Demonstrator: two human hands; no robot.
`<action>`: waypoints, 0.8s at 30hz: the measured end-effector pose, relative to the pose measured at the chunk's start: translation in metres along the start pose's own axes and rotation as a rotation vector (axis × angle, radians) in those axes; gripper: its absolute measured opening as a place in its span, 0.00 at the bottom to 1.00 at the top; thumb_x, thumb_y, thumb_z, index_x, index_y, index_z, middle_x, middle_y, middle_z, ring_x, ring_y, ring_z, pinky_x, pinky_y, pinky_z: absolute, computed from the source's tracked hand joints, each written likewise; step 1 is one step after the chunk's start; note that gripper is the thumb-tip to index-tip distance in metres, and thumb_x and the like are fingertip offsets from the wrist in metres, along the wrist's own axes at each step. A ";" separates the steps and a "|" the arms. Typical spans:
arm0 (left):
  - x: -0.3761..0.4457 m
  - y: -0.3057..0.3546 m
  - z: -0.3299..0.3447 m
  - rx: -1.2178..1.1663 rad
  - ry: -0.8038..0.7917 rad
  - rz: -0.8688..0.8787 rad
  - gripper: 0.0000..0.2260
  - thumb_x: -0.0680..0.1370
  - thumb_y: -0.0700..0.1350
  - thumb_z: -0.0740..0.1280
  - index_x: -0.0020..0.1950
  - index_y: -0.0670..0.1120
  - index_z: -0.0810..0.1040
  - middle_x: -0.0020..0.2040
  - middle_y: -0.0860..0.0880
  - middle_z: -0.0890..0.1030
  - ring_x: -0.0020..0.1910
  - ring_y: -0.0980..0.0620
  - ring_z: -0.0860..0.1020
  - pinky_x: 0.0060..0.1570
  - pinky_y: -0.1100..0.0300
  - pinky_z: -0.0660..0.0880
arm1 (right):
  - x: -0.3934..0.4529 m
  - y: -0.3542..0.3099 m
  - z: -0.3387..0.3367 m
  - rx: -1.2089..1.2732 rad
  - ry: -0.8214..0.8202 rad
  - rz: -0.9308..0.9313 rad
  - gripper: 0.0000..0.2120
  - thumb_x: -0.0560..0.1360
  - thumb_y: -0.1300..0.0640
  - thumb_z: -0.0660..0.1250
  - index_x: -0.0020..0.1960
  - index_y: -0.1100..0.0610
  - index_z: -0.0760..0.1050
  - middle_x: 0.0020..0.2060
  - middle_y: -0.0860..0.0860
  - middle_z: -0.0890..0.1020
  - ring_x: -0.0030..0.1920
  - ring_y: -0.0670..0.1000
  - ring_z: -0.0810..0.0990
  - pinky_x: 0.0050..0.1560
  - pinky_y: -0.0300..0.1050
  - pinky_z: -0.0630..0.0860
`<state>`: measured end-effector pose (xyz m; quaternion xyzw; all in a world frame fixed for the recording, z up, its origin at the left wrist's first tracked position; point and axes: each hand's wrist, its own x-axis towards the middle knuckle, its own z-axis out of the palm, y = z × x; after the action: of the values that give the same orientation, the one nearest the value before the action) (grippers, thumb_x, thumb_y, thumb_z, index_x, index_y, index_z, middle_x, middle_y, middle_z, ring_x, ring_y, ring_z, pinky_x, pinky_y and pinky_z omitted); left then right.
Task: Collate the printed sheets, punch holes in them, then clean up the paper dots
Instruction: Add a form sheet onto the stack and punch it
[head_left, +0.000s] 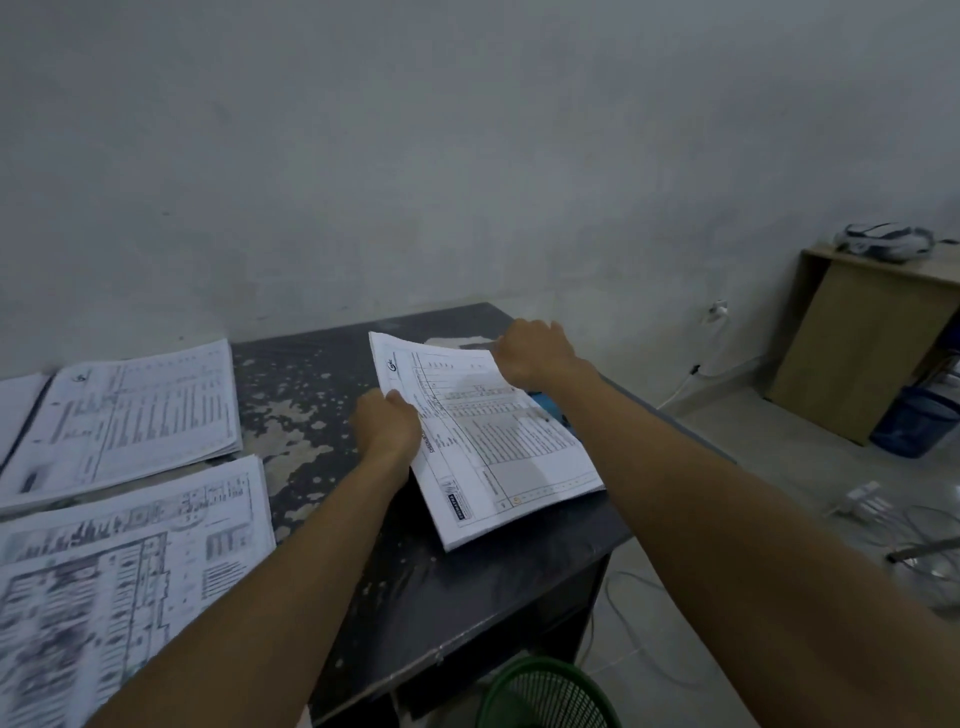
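**K:** On the dark desk (363, 545), right half: we've got one stack of printed sheets (498, 441) between both hands. It lies skewed to the desk edge, near corner hanging just past the right edge.

**M:** Grip?

**K:** Left hand (387, 421) is on the stack's left long edge, fingers curled round it, thumb on top of the page. Right hand (535, 353) is at the far right corner, fingers bent over the edge and clamped on the paper. The far end looks lifted slightly off the desk; the near end rests on it.

**M:** Other piles?

**K:** Two more on the left half. A table-print stack (130, 415) sits at the back by the wall, a floor-plan stack (124, 582) in front, nearly touching it. Both are well apart from the held stack, with worn, flaking desktop between.

**M:** Punch?

**K:** We see something blue (548, 405) poking out under the held stack's right side, beneath the right wrist. Can't tell what it is.

**M:** Floor?

**K:** Green mesh bin (545, 696) below the desk's near corner. Wooden cabinet (862, 343) against the wall to the right, blue basket (914, 421) beside it, loose cables (930, 551) on the floor.
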<state>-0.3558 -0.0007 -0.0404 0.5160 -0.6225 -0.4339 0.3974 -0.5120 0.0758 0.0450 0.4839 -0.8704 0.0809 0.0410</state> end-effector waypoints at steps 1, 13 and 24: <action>0.005 0.000 -0.008 0.030 0.011 0.019 0.13 0.83 0.41 0.55 0.48 0.38 0.77 0.46 0.43 0.80 0.35 0.51 0.76 0.29 0.60 0.68 | 0.001 -0.004 -0.002 -0.003 -0.028 0.015 0.13 0.80 0.55 0.58 0.47 0.58 0.79 0.42 0.51 0.80 0.44 0.52 0.74 0.76 0.59 0.51; 0.084 0.006 -0.087 -0.051 0.103 0.128 0.13 0.84 0.44 0.56 0.47 0.41 0.76 0.41 0.48 0.78 0.36 0.53 0.75 0.35 0.60 0.69 | 0.009 -0.069 0.015 0.270 0.136 -0.175 0.08 0.78 0.61 0.60 0.52 0.63 0.76 0.47 0.54 0.81 0.43 0.52 0.79 0.36 0.43 0.73; 0.170 -0.003 -0.104 0.046 0.135 0.163 0.12 0.83 0.44 0.56 0.49 0.40 0.77 0.41 0.47 0.79 0.36 0.51 0.77 0.34 0.60 0.71 | 0.072 -0.089 0.069 1.105 -0.024 0.277 0.01 0.73 0.66 0.70 0.42 0.63 0.79 0.40 0.60 0.83 0.38 0.54 0.81 0.38 0.45 0.79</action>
<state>-0.2832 -0.1827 -0.0032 0.5007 -0.6440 -0.3501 0.4606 -0.4738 -0.0434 -0.0025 0.3156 -0.7545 0.5234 -0.2392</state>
